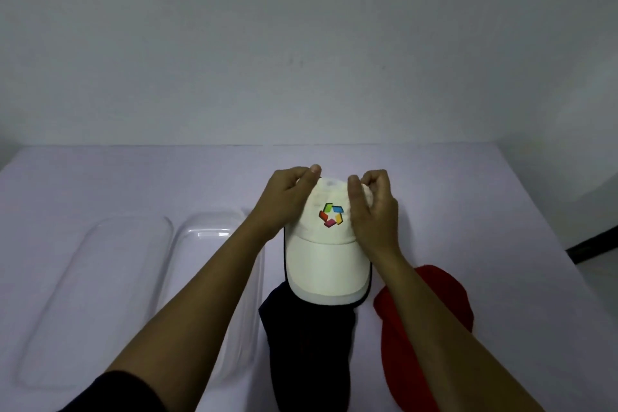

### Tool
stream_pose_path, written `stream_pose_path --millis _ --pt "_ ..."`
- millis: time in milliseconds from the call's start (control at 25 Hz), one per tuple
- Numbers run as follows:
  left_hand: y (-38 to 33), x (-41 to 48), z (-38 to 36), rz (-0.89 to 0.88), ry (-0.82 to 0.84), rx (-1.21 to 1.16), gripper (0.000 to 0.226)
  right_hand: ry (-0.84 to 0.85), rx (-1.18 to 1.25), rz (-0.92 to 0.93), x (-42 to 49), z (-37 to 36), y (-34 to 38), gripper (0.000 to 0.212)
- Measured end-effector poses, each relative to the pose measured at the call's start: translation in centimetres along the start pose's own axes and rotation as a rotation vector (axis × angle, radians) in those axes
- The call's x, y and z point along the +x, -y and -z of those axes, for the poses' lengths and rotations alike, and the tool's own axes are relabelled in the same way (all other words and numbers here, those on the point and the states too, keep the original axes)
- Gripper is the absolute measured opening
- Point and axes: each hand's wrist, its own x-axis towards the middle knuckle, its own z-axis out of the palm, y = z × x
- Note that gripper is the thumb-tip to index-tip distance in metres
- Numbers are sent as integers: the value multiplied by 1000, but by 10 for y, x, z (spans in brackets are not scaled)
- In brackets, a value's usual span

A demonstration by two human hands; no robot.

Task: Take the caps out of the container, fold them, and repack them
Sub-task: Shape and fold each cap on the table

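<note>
On top of the pale purple table (434,184), near the middle: a cream-white cloth cap with a dark edge on its brim and a small star badge of many colours on the front (326,264). Brim pointing back at the person, round top pointing at the grey wall (301,43). Left hand (287,201) on the left side of the cap's round top, fingers curled, thumb and fingertip pinching the cloth at the far edge. Right hand (373,207) on the right side, closed the same way, pinching the cloth near the top button. Both bare arms stretched out from the bottom, with a bit of black sleeve (110,391) on the left one. Under the white brim and touching it: a soft dark navy cap (311,344), lying flat and reaching to the bottom edge. Just beside that, on the right: a bright red cap (431,321), partly hidden by the right arm. Off to the left: a see-through plastic container with round corners (217,234), partly under the left arm. Further left, just beside it: a flat see-through plastic lid of the same shape (100,294). No caps seen inside the container.
</note>
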Motion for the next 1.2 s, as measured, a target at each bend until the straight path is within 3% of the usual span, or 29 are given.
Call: stream_pose_path --millis 80,200,280,360,440,560,640,720,800,920,1000,1120,1200 --pt "12 17 6 37 -60 -124 41 92 180 -123 13 1 -18 50" --pt "24 41 13 65 -154 -230 41 363 436 -465 17 1 -49 112" --pt "31 53 9 53 -181 -186 38 473 606 -585 8 -4 -69 104" --pt "40 61 1 57 -208 -143 36 472 770 -623 6 -11 -82 79" --pt "51 61 -4 127 -199 -121 30 428 883 -619 8 -14 -89 70" --pt "69 51 -6 520 -21 -298 57 353 937 -632 16 -17 -103 83" --pt "80 35 -14 692 143 -422 60 320 933 -649 21 -18 -110 87" --pt "99 29 -23 720 130 -577 57 318 852 -641 29 -18 -115 75" --pt "123 31 -24 709 40 -693 74 384 627 -634 37 -18 -122 62" --pt "146 34 -25 658 28 -665 62 465 265 -691 38 -16 -145 74" --pt "156 32 -31 601 78 -537 46 460 147 -714 33 -16 -161 70" --pt "166 27 -40 543 23 -231 65 469 4 -629 25 -19 -174 59" --pt "170 27 -45 537 -29 39 76 471 -383 -437 23 -19 -175 52"
